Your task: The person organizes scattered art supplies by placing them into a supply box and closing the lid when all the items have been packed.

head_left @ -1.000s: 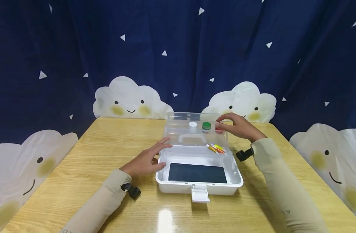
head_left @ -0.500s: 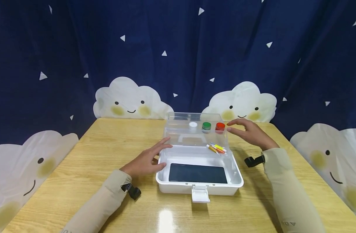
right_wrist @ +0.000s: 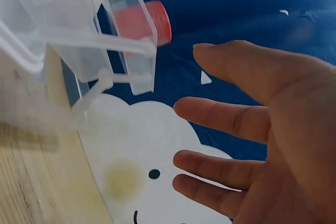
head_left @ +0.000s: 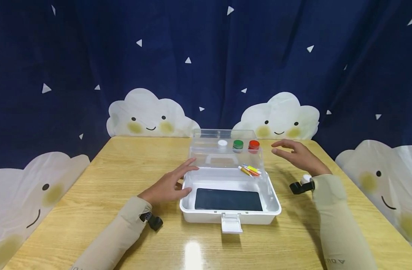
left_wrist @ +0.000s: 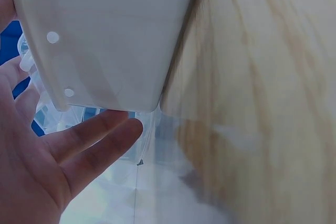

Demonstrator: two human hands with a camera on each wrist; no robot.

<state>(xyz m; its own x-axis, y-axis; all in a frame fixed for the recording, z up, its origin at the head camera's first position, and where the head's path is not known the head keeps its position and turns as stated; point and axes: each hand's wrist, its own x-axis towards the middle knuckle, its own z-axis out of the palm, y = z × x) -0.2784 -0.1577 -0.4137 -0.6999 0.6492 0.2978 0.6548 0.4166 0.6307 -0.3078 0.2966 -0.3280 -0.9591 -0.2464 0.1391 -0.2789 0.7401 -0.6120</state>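
A white plastic case (head_left: 272,212) stands open on the wooden table, with a dark flat slab (head_left: 228,199) in its base. Its clear raised tray (head_left: 199,154) carries a white-capped jar (head_left: 222,143), a green-capped jar (head_left: 238,145), a red-capped jar (head_left: 253,146) and several small coloured tubes (head_left: 250,171). My left hand (head_left: 172,183) lies with straight fingers against the case's left side (left_wrist: 105,40). My right hand (head_left: 295,154) hovers empty to the right of the tray, fingers spread (right_wrist: 231,119), apart from the red-capped jar (right_wrist: 143,23).
The table (head_left: 125,168) ends at a dark blue curtain with white cloud cut-outs (head_left: 148,116) along its back and sides. The case's white latch (head_left: 231,224) hangs open toward me. Bare wood lies left and right of the case.
My right hand let go of the red-capped jar on the tray and drew back to the right. The left hand stayed against the case.
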